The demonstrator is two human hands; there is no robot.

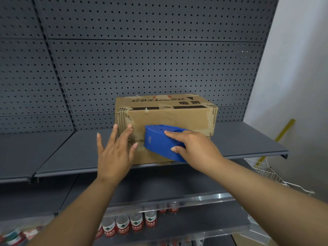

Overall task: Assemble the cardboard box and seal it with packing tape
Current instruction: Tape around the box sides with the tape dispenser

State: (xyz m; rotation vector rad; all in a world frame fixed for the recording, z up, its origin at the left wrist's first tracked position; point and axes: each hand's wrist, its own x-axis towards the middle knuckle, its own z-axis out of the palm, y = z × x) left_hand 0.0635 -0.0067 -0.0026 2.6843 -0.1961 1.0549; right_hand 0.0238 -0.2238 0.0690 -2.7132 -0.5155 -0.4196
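Cardboard box on grey shelf, pegboard behind

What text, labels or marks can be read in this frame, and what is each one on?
"脆筒": black print on top of the cardboard box.
Longer black line to its left on the same face: too distorted to read.
White logo on the blue tape dispenser: too small to read.
"农夫山泉", likely: white characters on the red labels of the water bottles.
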